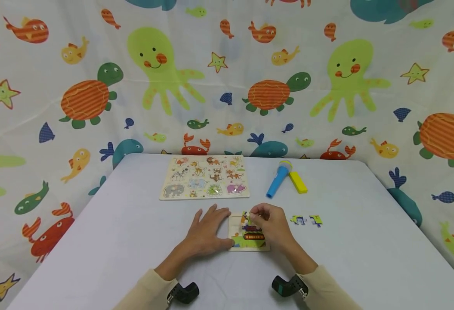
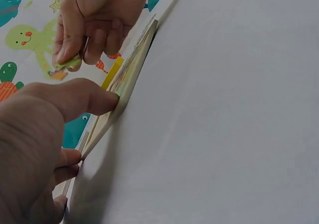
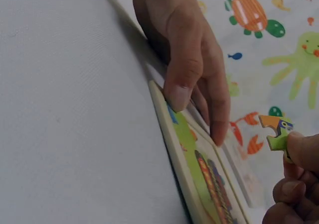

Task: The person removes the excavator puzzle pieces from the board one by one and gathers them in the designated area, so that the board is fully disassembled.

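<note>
The small puzzle board lies just below the centre of the frame, a pale wooden square with a raised border. Its picture shows a tracked vehicle with dark and orange-brown treads above a light green strip; a plain wood-coloured patch shows at its upper left.

The left hand is spread along the board's left side, thumb pressing the lower left corner and a fingertip at the upper left one. The right hand, over the board's right part, pinches a puzzle piece between thumb and fingers, its other fingers curled in. That piece is green, orange and purple, with a rounded notch.

To the right of the right hand, two loose pieces in yellow-green and purple lie apart on the white surface. Above, an animal board sits at upper centre-left.
</note>
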Available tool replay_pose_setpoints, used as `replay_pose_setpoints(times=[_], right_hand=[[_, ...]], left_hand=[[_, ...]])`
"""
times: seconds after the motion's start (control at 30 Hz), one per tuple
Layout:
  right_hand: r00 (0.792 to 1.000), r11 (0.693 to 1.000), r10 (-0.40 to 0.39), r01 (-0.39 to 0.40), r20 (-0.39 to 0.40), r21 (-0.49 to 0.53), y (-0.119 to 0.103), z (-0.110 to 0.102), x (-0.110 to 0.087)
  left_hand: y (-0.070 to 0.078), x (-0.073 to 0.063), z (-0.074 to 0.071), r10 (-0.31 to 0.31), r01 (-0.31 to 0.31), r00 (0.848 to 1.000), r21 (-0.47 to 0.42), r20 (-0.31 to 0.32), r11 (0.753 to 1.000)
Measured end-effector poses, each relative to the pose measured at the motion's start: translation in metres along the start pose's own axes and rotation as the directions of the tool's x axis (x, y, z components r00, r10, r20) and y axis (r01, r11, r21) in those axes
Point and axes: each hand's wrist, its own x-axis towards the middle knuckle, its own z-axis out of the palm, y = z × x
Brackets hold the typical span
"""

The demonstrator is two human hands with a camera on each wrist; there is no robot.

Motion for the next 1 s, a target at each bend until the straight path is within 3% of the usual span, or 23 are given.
replay_pose_setpoints(times=[0.3, 1.0], right_hand=[[0.999, 0.999, -0.04, 0.04, -0.002, -0.008, -0.006, -0.023, 0.002], [0.997, 0.999, 0.037, -0.036, 0.061, -0.017, 0.009, -0.081, -0.01]], left_hand=[[-0.001, 0.001, 0.001, 0.009, -0.01, 1.0, 0.003, 0.008, 1.0], [-0.003, 0.0, 0.003, 0.0, 0.0, 1.0, 0.02, 0.004, 1.0]])
